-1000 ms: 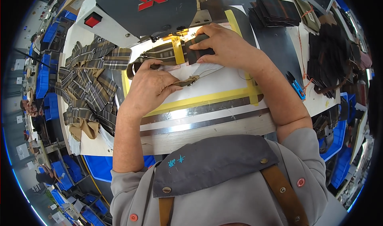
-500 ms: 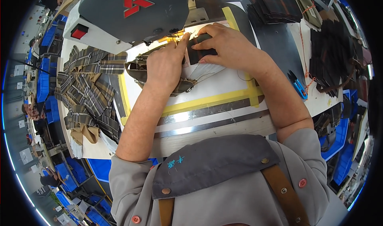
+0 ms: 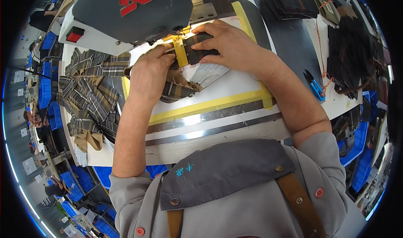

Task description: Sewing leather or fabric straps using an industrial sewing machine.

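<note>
Under the grey sewing machine head (image 3: 134, 15), both my hands work at a lit brass-coloured plate (image 3: 180, 53). My left hand (image 3: 149, 74) is closed on a plaid fabric piece with a zipper (image 3: 178, 91), left of the plate; its fingertips are partly hidden. To the right of the plate, my right hand (image 3: 231, 47) grips a dark plaid fabric panel (image 3: 199, 44), thumb at its near edge and fingers at its far edge. Below that panel a whitish flap (image 3: 210, 72) with loose threads shows. The needle area is hidden by the machine head.
Plaid pieces with zippers (image 3: 92, 91) are heaped at the left. Stacks of dark fabric panels (image 3: 289, 5) lie at the far right, with another dark bundle (image 3: 346, 57) nearer. Blue thread snips (image 3: 315, 86) rest beside it. Yellow tape (image 3: 205, 107) borders the white work surface.
My left hand has moved left, drawing the zippered piece with it. The brass-coloured plate now shows between my hands. My right hand stays on the dark panel, shifted slightly left.
</note>
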Demonstrator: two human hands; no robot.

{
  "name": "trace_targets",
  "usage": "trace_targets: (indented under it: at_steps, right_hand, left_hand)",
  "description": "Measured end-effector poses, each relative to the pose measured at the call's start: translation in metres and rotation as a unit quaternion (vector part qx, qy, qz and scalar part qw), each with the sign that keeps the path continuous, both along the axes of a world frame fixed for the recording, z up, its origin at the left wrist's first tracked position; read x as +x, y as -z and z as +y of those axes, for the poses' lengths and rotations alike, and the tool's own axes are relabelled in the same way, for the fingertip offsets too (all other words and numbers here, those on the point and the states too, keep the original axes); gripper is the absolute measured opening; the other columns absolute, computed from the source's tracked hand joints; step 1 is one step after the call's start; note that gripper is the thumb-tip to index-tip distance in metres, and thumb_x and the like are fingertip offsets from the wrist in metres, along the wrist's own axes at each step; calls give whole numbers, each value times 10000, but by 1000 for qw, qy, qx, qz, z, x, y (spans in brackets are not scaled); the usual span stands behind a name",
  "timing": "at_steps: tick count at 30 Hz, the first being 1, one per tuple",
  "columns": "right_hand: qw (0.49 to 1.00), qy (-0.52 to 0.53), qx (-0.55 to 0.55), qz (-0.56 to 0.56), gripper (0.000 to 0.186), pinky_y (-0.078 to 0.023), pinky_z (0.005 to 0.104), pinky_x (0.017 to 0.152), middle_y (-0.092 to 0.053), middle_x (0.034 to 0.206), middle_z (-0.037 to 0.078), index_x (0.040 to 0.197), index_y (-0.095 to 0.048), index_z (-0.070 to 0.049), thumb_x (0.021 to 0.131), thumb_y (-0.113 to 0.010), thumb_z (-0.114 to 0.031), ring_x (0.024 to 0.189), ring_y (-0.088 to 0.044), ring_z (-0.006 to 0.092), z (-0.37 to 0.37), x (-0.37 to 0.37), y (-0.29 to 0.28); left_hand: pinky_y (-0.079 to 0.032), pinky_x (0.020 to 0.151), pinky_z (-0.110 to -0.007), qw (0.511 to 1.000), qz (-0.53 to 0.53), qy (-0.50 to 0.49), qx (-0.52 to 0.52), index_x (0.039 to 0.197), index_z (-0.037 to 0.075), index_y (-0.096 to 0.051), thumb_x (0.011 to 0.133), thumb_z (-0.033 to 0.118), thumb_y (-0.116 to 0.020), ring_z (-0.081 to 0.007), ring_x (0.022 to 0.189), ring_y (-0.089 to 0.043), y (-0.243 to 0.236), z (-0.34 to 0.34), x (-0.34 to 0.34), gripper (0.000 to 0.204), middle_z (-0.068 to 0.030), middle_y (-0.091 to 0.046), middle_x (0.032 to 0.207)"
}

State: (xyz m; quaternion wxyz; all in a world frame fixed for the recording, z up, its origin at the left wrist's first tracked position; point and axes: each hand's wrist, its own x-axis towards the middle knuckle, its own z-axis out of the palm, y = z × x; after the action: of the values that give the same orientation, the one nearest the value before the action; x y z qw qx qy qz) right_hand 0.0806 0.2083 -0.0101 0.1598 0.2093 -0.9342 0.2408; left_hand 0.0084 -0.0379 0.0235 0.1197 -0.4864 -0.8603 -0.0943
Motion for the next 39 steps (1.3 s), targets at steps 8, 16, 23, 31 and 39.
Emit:
trace_targets:
  at_steps: [8,16,23,31,39]
  right_hand:
    - [1000,-18,21,-3,303,-493,374,1031,-643,1274,20,1099,-811,-159,855,-776,-334,1167,-554,262,-5,-6,2]
    - [999,-18,20,-42,279,-467,381,1052,-660,1320,-3,1101,-808,-159,859,-771,-294,1200,-536,248,-6,-8,-3]
    - [997,-12,71,-23,280,-501,362,1008,-695,1278,-33,1115,-808,-172,872,-751,-298,1170,-538,241,-9,-9,-2]
    - [990,-22,113,77,272,-544,360,907,-708,1152,-39,1101,-798,-199,866,-748,-327,1044,-581,231,-9,-11,10]
    - [991,-5,95,95,269,-556,344,881,-702,1157,-44,1100,-792,-202,851,-759,-297,1041,-592,212,-10,-9,13]
  left_hand:
    - [-460,1056,-458,993,-112,-9,40,1231,-16,-690,1002,295,-628,-373,1222,-608,3,-1,22,392,-134,-613,1428]
    - [-449,1109,-461,996,-85,-7,-5,1294,-77,-598,983,279,-600,-361,1167,-662,10,3,14,473,-259,-643,1322]
    - [-435,1106,-491,997,-73,11,-31,1301,60,-624,946,202,-576,-348,1111,-676,6,-1,14,385,-207,-622,1386]
    - [-420,1128,-512,996,-52,37,-65,1262,157,-680,954,229,-557,-307,1093,-690,0,-10,11,339,-171,-619,1406]
    - [-416,1137,-509,995,-56,34,-76,1280,195,-698,945,237,-568,-284,1095,-693,1,-9,10,362,-158,-632,1394]
